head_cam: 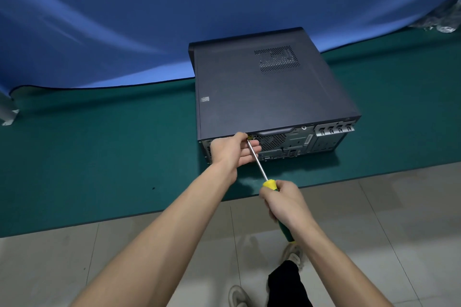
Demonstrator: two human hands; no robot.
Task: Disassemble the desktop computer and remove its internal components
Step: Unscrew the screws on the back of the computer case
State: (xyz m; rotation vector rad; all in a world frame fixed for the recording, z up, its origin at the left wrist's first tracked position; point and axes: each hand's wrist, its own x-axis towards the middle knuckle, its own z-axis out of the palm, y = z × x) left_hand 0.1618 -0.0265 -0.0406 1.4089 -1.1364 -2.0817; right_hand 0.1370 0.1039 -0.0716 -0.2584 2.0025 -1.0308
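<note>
A dark grey desktop computer case (264,87) lies flat on the green table mat (99,157), its closed side panel facing up and its rear panel with fan grille (272,141) facing me. My right hand (287,200) grips the yellow-and-green handle of a screwdriver (270,184). Its metal shaft (257,159) runs up and left to the top left part of the rear panel. My left hand (233,149) pinches the shaft near its tip, thumb on top, against the rear panel. The tip and any screw are hidden by the fingers.
A blue cloth (124,20) hangs behind the table. A white bracket (7,112) stands at the far left and crumpled plastic (444,20) at the far right. The table's front edge (149,212) runs just under my right hand, with tiled floor and my shoes (239,296) below.
</note>
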